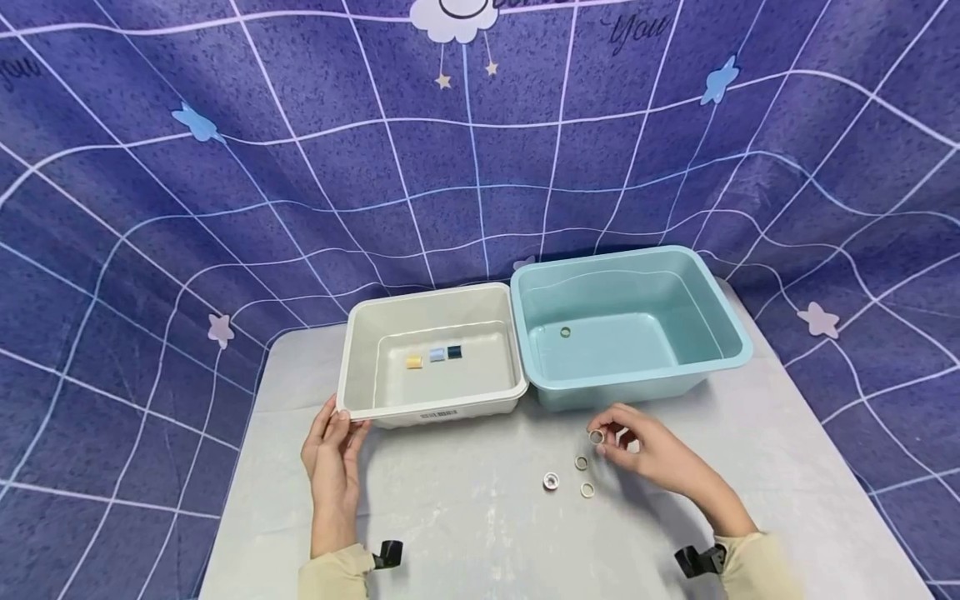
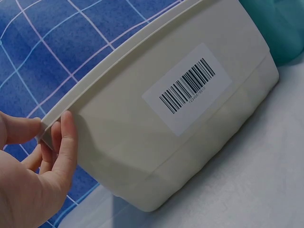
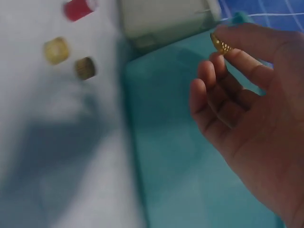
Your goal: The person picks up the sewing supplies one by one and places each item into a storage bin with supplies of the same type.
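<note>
My left hand pinches the rim of the white bin at its near left corner; in the left wrist view the thumb lies over the rim and fingers touch its underside. In front of the teal bin, my right hand holds a small gold ring between thumb and index finger, above the table. Close by on the table lie a darker gold ring, a paler gold ring and a red spool-like piece with a silvery top.
Inside the white bin sit a yellow spool, a light blue spool and a dark blue spool. One gold ring lies in the teal bin. The bins stand side by side against a blue grid-patterned curtain.
</note>
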`<move>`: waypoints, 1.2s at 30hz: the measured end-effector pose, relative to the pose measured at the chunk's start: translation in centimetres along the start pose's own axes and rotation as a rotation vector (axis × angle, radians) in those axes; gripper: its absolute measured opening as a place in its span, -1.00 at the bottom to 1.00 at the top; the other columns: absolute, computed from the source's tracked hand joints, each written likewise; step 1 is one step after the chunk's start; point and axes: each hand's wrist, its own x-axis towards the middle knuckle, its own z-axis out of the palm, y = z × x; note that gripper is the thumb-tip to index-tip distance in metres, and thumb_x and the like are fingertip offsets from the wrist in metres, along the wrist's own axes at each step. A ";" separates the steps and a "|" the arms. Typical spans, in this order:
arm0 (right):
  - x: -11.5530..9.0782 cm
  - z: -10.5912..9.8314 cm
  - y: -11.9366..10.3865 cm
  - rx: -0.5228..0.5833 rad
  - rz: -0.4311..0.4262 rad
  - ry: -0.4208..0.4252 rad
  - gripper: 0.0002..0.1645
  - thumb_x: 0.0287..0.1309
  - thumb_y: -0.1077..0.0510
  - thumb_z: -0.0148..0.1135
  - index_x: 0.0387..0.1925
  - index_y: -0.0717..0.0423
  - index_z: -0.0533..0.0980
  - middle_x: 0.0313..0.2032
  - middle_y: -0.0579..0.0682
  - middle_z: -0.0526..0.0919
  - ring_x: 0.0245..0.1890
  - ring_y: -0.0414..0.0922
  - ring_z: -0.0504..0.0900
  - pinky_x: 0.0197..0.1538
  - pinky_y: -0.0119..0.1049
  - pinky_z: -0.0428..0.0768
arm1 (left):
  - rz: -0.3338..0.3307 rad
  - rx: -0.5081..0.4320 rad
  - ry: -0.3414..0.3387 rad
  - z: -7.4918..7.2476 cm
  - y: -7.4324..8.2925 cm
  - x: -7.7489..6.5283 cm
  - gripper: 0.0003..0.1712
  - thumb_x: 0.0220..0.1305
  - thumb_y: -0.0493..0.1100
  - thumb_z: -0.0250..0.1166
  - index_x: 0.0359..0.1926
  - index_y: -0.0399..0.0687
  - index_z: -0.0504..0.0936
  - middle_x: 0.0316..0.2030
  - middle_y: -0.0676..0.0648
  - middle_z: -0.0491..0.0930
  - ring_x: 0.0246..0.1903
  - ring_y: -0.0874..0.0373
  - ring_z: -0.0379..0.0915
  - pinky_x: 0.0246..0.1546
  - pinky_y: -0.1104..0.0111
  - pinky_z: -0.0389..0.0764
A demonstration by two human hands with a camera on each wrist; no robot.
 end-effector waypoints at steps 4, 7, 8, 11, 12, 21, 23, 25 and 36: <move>0.4 -1.0 -1.3 0.023 -0.038 -0.007 -0.71 0.26 0.30 0.43 -0.06 -0.07 0.62 -0.25 -0.18 0.60 -0.28 -0.24 0.57 -0.21 -0.37 0.71 | -0.002 0.000 -0.002 -0.1 0.0 0.0 -0.41 0.50 -0.28 0.26 0.48 -0.19 0.39 -0.15 0.00 0.50 -0.25 0.23 0.59 -0.01 0.44 0.83; 1.1 -1.9 -2.4 0.054 -0.048 -0.012 -0.70 0.26 0.27 0.45 -0.05 -0.10 0.62 -0.26 -0.21 0.59 -0.25 -0.21 0.58 -0.20 -0.40 0.68 | 0.005 -0.012 -0.009 0.0 0.1 0.0 -0.41 0.49 -0.28 0.27 0.48 -0.20 0.40 -0.16 0.00 0.51 -0.25 0.23 0.59 -0.01 0.44 0.83; 1.3 -2.2 -2.7 0.063 -0.053 -0.013 -0.71 0.26 0.26 0.45 -0.04 -0.09 0.62 -0.26 -0.21 0.60 -0.24 -0.21 0.59 -0.19 -0.41 0.68 | 0.007 -0.017 -0.010 0.1 0.1 0.1 -0.41 0.49 -0.28 0.27 0.47 -0.20 0.40 -0.16 0.00 0.51 -0.25 0.22 0.59 -0.02 0.44 0.83; 2.1 -3.3 -3.7 0.087 -0.068 -0.019 -0.71 0.25 0.26 0.46 -0.03 -0.04 0.64 -0.24 -0.20 0.61 -0.21 -0.21 0.59 -0.19 -0.42 0.68 | 0.006 -0.026 -0.009 0.1 0.2 0.2 -0.42 0.49 -0.28 0.26 0.47 -0.20 0.41 -0.17 0.00 0.52 -0.26 0.22 0.60 -0.03 0.43 0.84; 2.4 -3.6 -4.0 0.095 -0.072 -0.021 -0.71 0.25 0.26 0.46 -0.03 -0.02 0.64 -0.24 -0.19 0.61 -0.20 -0.22 0.59 -0.18 -0.42 0.68 | 0.003 -0.028 -0.006 0.1 0.2 0.3 -0.43 0.50 -0.29 0.25 0.46 -0.20 0.41 -0.17 0.00 0.52 -0.26 0.22 0.60 -0.03 0.43 0.84; 5.6 -6.9 -4.7 0.123 -0.039 0.014 -0.72 0.29 0.34 0.39 0.00 0.08 0.62 -0.15 0.02 0.67 -0.17 -0.23 0.65 -0.09 -0.44 0.70 | -0.005 -0.031 0.008 0.0 0.0 0.1 -0.42 0.49 -0.31 0.25 0.47 -0.21 0.41 -0.17 -0.01 0.53 -0.26 0.20 0.60 -0.01 0.41 0.84; 6.4 -7.5 -4.7 0.114 -0.037 0.019 -0.72 0.29 0.34 0.38 0.00 0.09 0.62 -0.12 0.05 0.69 -0.16 -0.23 0.66 -0.09 -0.45 0.70 | -0.005 -0.032 0.009 0.0 0.1 0.1 -0.43 0.49 -0.34 0.24 0.46 -0.23 0.41 -0.19 0.01 0.52 -0.27 0.20 0.60 -0.04 0.41 0.84; 7.2 -8.1 -4.7 0.097 -0.036 0.019 -0.72 0.30 0.33 0.38 0.01 0.08 0.62 -0.10 0.02 0.69 -0.15 -0.24 0.66 -0.08 -0.48 0.69 | -0.007 -0.030 0.008 0.1 0.1 0.1 -0.44 0.49 -0.36 0.22 0.46 -0.24 0.40 -0.21 0.02 0.52 -0.29 0.21 0.61 -0.06 0.42 0.85; 11.5 -10.9 -4.1 0.036 0.003 0.011 -0.73 0.36 0.28 0.35 0.06 0.14 0.60 -0.09 -0.08 0.68 -0.14 -0.23 0.67 -0.15 -0.48 0.67 | -0.010 -0.024 0.006 0.0 0.2 0.1 -0.44 0.51 -0.35 0.21 0.47 -0.23 0.40 -0.18 -0.01 0.51 -0.28 0.21 0.60 -0.04 0.42 0.84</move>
